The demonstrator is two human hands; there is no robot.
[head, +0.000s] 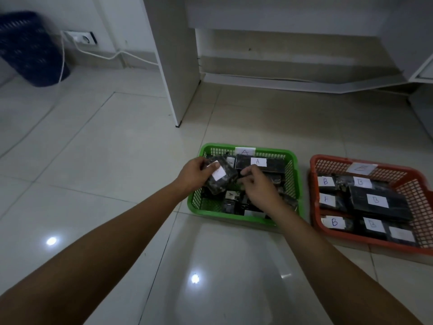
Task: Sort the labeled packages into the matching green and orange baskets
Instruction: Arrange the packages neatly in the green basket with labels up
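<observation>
A green basket (295, 174) tagged A sits on the floor, filled with several black wrapped packages, one showing an A label (258, 162). My left hand (192, 172) grips a black package with a white label (220, 178) over the basket's left side. My right hand (257, 186) hovers over the basket's middle with fingers curled, touching the packages below; whether it holds anything is hidden. To the right stands an orange basket (315, 165) tagged B, holding several black packages with B labels (376, 200).
A white furniture panel (174, 66) stands on the tiled floor behind the baskets. A dark blue bin (30, 48) sits at the far left beside a wall socket (80, 38) with a white cable. More white furniture lies at the right edge.
</observation>
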